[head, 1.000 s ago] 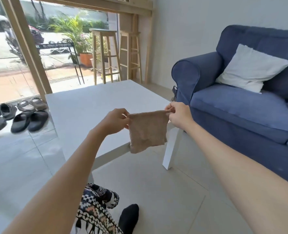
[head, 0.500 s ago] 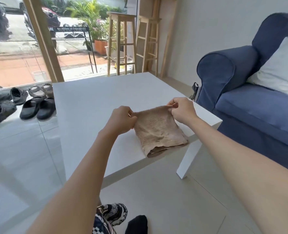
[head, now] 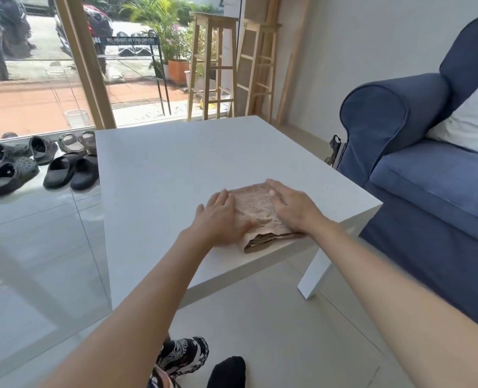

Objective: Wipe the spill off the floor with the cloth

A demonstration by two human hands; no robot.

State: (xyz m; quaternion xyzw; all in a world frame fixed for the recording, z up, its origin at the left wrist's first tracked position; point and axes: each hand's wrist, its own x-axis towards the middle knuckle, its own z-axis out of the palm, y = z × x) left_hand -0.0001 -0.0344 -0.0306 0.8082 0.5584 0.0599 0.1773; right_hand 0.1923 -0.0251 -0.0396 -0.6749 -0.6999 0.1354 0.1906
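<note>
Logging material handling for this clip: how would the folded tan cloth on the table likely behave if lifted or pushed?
The cloth is probably floppy: its stacked layers sag at the near edge, so lifting would likely unfold it. It looks light and terry-textured, so on the smooth white table it would likely slide or bunch, not roll or tip.

A white table (head: 159, 175) stands mid-room. Right of the table sits a blue sofa (head: 428, 177) with a white cushion (head: 473, 127). Left of the table lie dark sandals (head: 64, 169). Beyond the table stand two wooden stools (head: 215, 65).
</note>
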